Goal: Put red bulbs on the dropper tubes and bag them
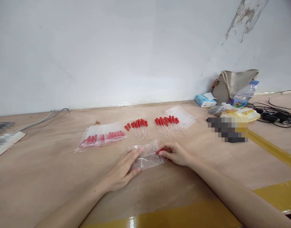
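Note:
A clear zip bag (148, 160) lies flat on the table between my two hands. My left hand (125, 169) rests at the bag's left end, its fingers stretched over the plastic and its thumb apart. At the bag's right end, my right hand (175, 154) pinches a dropper (160, 151) by its red bulb; the thin clear stem lies along the bag, partly hard to make out. Behind the bag are two loose groups of red-bulbed droppers, a left group (137, 124) and a right group (166, 122). Filled zip bags (101, 136) with droppers overlap to the left.
Flat unfilled bags (180, 116) lie behind the right dropper group. Farther right stand a blue tissue pack (205, 100), a grey bag (234, 83) and a plastic bottle (243, 95), with black cables (275, 115) beside them. Yellow tape (275, 150) crosses the table. A wall rises behind.

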Demonstrator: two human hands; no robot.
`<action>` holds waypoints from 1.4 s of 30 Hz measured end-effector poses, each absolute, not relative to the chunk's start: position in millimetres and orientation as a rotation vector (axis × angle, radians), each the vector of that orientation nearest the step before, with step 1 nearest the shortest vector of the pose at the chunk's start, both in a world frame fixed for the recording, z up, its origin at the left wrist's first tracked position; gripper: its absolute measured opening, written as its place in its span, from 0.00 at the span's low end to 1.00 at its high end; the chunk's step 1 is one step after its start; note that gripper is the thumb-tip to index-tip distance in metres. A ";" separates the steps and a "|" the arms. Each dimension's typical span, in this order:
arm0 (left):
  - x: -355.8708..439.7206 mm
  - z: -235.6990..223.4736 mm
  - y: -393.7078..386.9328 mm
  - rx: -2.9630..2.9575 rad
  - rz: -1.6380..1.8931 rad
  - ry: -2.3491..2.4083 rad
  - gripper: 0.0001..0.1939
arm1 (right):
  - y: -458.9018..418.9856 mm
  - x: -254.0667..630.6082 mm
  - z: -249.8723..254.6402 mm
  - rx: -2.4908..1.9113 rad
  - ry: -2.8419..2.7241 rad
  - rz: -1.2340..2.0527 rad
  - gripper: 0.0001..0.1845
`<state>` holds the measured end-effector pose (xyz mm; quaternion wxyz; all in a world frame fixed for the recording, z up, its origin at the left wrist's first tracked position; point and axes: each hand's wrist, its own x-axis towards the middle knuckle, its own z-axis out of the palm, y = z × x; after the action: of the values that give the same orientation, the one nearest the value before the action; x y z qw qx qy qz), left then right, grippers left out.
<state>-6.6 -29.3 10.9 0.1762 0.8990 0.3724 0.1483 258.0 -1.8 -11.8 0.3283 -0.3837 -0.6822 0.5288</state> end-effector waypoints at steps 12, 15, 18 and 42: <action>-10.5 12.1 -25.7 2.423 0.529 1.099 0.22 | 0.1 260.0 -12.9 -1.003 -1.717 1.446 0.15; -10.2 11.6 -25.4 2.443 0.525 1.085 0.22 | -4.4 253.3 -10.2 -1.144 -1.829 1.204 0.15; -10.4 10.8 -24.5 2.445 0.520 1.083 0.22 | -9.7 251.3 -4.7 -1.054 -2.090 1.014 0.16; -10.4 2.1 -22.5 2.507 0.546 0.973 0.15 | 113.1 312.7 -6.7 -2.125 -1.602 0.283 0.19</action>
<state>-10.4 -22.5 2.1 0.1976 0.8956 0.3477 0.1950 312.7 113.1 -6.7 0.2306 -0.7726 -0.5825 0.1029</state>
